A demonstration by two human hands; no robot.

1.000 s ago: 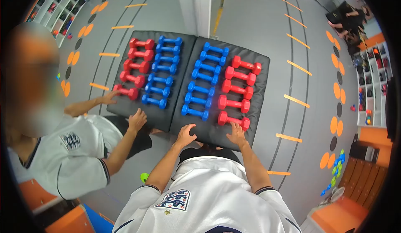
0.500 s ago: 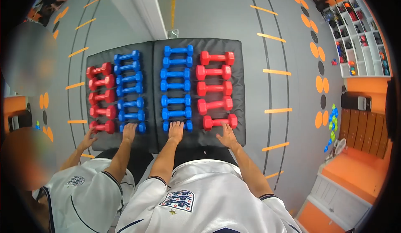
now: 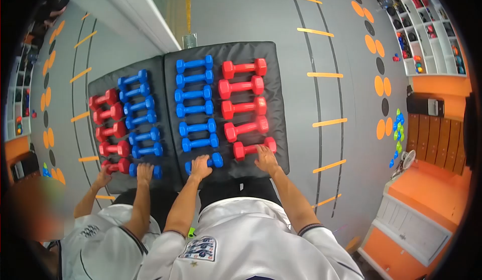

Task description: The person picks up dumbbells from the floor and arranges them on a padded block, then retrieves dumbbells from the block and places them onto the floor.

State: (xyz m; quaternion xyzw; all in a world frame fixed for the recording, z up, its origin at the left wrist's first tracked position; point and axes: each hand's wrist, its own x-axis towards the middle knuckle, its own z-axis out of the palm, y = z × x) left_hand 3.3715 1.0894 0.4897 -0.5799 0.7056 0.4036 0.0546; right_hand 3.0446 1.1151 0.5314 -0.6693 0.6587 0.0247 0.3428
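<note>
My left hand [image 3: 202, 167] is closed over the handle of the nearest blue dumbbell [image 3: 216, 160], which lies slightly tilted on the black mat [image 3: 201, 125]. At the near end of the red column, my right hand [image 3: 266, 158] has its fingers curled over the handle of a red dumbbell [image 3: 240, 152]; its palm side is hidden. Beyond my left hand runs a column of blue dumbbells [image 3: 198, 128]. Several red dumbbells [image 3: 243, 107] lie in a column beyond my right hand.
A mirror [image 3: 131, 96] on the left reflects the mat, dumbbells and my arms. Its pale frame [image 3: 143, 11] rises beyond the mat. Orange strips [image 3: 325, 74] and discs [image 3: 382, 86] mark the grey floor on the right. White shelves [image 3: 429, 54] of equipment stand farther right.
My left hand has closed on the blue dumbbell and drawn it towards me, away from its column. My right hand has moved onto the red dumbbell's handle. The view has shifted.
</note>
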